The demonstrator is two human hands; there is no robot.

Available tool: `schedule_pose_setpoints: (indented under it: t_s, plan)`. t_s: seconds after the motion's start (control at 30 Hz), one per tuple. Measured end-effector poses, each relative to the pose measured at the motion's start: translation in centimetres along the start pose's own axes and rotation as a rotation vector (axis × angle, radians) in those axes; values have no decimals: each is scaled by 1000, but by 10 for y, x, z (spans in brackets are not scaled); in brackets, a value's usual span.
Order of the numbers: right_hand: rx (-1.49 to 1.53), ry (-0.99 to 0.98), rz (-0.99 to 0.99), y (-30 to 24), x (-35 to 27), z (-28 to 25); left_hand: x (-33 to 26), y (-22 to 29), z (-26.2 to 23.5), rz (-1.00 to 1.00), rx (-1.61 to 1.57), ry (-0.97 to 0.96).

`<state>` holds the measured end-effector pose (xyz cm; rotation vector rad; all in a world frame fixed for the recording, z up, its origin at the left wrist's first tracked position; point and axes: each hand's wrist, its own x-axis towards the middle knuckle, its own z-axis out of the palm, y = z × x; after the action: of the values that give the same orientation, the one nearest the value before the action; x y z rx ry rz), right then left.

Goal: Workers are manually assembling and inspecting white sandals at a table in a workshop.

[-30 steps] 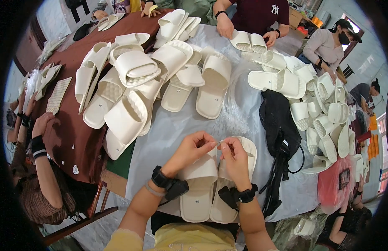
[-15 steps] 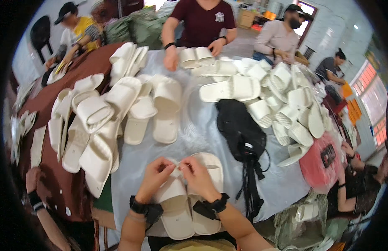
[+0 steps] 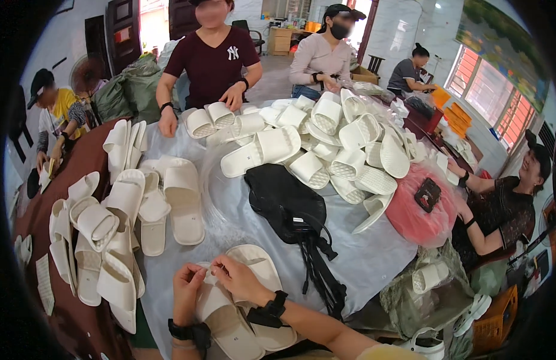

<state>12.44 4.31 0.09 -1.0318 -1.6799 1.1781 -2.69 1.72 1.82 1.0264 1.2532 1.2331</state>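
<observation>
A pair of white slippers lies side by side at the near edge of the table: the left slipper [image 3: 235, 335] and the right slipper [image 3: 258, 264]. Over the far end of the left slipper, my left hand [image 3: 187, 287] pinches with thumb and forefinger. Close beside it, my right hand [image 3: 238, 281] is also closed in a pinch, its fingertips nearly meeting the left ones. Whatever sits between the fingertips is too small to make out. Both wrists wear black bands, and my right forearm crosses above the right slipper's near part.
White slippers heap up at the far right [image 3: 350, 141]; more lie in a left pile [image 3: 119, 282]. A black drawstring bag [image 3: 284, 201] rests mid-table. A red plastic bag [image 3: 419, 210] carries a dark phone-like object [image 3: 427, 195]. Co-workers sit or stand around the table.
The view has swung right and up, so the table's things appear farther left and lower. My hands keep pinching over the left slipper. At the far side, a person's hands stay by the slippers.
</observation>
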Motion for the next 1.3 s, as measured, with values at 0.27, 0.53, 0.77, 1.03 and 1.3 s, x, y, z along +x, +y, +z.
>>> schedule_pose_setpoints:
  t_s: [0.27,0.53,0.77,1.03,1.3]
  plan:
    - [-6,10,-25,3,2,1,2,-6,-5,-21,-59,-20]
    - [-32,10,1,4,-1,2,1,-12,-7,2,-81,-24]
    - [-7,27,5,6,1,4,2,-11,-6,-4,-43,2]
    - [-37,42,-18,1,2,2,1,-8,-3,7,-39,34]
    - [-13,28,-45,7,1,4,1,-9,-3,16,-28,34]
